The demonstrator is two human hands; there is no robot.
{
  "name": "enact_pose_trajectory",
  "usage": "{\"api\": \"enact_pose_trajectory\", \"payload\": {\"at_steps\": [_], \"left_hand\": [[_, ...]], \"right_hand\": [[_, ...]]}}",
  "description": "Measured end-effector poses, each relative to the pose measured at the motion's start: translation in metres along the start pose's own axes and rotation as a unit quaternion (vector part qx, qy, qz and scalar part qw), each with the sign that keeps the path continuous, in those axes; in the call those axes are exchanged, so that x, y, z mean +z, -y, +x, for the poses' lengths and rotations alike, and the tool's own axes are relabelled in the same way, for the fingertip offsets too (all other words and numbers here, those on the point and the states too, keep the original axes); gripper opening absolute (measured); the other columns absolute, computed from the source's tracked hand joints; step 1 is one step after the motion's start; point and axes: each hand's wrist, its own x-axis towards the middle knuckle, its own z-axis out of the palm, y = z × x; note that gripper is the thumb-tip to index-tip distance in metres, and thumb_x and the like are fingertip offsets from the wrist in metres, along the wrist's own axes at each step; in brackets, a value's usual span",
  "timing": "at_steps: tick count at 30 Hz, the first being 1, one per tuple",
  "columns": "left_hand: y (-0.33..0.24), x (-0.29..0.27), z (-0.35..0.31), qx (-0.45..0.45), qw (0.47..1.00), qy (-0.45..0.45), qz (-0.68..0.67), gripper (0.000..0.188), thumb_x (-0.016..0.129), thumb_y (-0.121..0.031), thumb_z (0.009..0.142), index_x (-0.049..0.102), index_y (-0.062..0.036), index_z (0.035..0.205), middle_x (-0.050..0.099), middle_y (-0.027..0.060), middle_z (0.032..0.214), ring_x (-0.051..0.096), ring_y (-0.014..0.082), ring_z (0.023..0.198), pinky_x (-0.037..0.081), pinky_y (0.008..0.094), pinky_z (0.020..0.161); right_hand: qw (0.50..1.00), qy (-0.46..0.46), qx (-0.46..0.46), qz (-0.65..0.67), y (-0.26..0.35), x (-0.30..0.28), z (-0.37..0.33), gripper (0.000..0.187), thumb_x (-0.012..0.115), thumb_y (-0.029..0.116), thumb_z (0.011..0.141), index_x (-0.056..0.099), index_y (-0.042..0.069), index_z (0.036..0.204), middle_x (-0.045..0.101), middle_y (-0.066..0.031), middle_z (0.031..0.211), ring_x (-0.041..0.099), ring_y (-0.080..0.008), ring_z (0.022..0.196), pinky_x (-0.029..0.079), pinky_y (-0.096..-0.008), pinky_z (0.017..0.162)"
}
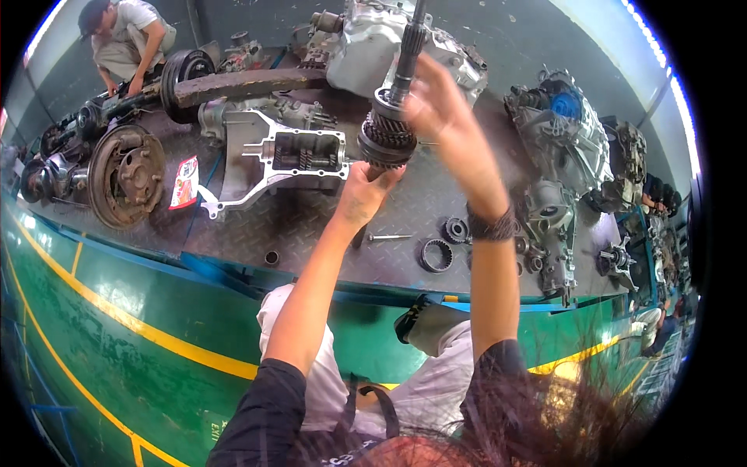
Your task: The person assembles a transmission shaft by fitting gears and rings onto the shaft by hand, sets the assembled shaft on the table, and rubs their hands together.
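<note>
You have the gear shaft (393,117) lifted clear of the tabletop (327,233), held roughly upright above the open gearbox housing (292,152). Your left hand (366,187) cups the gear cluster from below, fingers closed against its underside; your right hand (436,105) wraps the splined upper shaft. The shaft looks already out of its case, not yet seated or set down anywhere. Loose rings (437,254) and a bolt (389,237) lie on the plate just below your wrists, and a silver transmission case (373,39) crowds the shaft's top. Open plate lies toward the near edge; another person (124,39) crouches well apart at the far left.
</note>
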Motion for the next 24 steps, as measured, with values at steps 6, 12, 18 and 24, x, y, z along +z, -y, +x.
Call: {"api": "enact_pose_trajectory", "payload": {"at_steps": [6,12,18,24], "left_hand": [[0.008,0.005,0.005,0.032,0.997,-0.037,0.058,0.030,0.068,-0.028,0.094,0.065,-0.0014,0.080,0.055,-0.0054,0.066,0.045,0.0036,0.063,0.037,0.0247,0.054],[-0.003,0.005,0.000,0.016,0.997,-0.011,0.073,0.029,0.068,-0.030,0.095,0.059,-0.0090,0.077,0.051,-0.0048,0.059,0.047,0.0058,0.048,0.033,0.0219,0.043],[0.005,0.003,-0.006,0.017,0.969,-0.017,-0.246,0.017,0.065,-0.020,0.096,0.067,-0.0066,0.106,0.063,-0.0034,0.087,0.057,0.0065,0.074,0.043,0.0238,0.059],[0.005,0.019,0.005,0.231,0.971,0.007,0.055,0.026,0.071,-0.023,0.091,0.066,-0.0058,0.110,0.062,-0.0002,0.085,0.056,0.0076,0.075,0.044,0.0252,0.062]], "right_hand": [[0.990,-0.063,0.091,0.088,-0.030,0.032,-0.053,0.068,0.083,0.013,0.084,0.043,-0.003,0.138,0.064,-0.0089,0.120,0.063,-0.0144,0.106,0.052,-0.0303,0.093],[0.992,0.025,0.086,0.092,-0.032,0.013,-0.047,0.056,0.080,0.017,0.087,0.051,-0.002,0.131,0.067,-0.0063,0.112,0.063,-0.0112,0.099,0.054,-0.0283,0.086],[0.995,0.049,0.077,0.041,-0.040,0.018,-0.039,0.051,0.079,0.019,0.088,0.056,-0.001,0.129,0.067,-0.0045,0.113,0.062,-0.0101,0.098,0.051,-0.0268,0.087],[0.993,0.042,0.086,0.065,-0.063,-0.009,-0.055,0.052,0.075,0.028,0.090,0.056,-0.001,0.129,0.067,-0.0087,0.116,0.063,-0.0173,0.105,0.049,-0.0337,0.096]]}}
